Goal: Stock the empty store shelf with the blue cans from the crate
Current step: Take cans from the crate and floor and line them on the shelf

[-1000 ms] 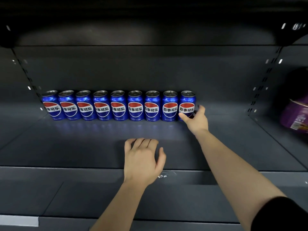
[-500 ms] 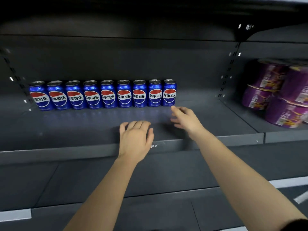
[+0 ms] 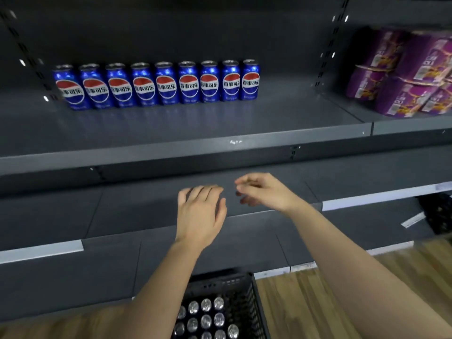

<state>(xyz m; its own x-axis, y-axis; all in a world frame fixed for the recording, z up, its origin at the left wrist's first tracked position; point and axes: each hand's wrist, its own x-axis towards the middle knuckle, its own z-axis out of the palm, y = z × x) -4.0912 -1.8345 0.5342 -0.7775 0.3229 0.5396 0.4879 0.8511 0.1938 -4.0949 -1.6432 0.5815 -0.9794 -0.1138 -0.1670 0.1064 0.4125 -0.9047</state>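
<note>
Several blue cans (image 3: 156, 84) stand upright in one row at the back of the dark grey shelf (image 3: 171, 148), labels facing me. My left hand (image 3: 199, 216) hovers in front of a lower shelf, fingers straight and together, holding nothing. My right hand (image 3: 264, 192) is just to its right, blurred, fingers loosely bent, also empty. Both hands are well below and in front of the can row. At the bottom of the view a black crate (image 3: 247, 289) sits on the floor, with several silver can tops (image 3: 205, 319) showing inside; my left forearm hides its left part.
Purple packages (image 3: 406, 74) are stacked on the neighbouring shelf section at the right. To the right of the can row the shelf surface (image 3: 293, 111) is bare. Lower shelves (image 3: 73, 216) lie below, a wooden floor (image 3: 318, 302) is at the bottom right, and another black crate (image 3: 437, 214) sits at the far right.
My right hand left the rightmost can and both hands dropped away from the can shelf. The view tilted down and the crate with cans came into sight.
</note>
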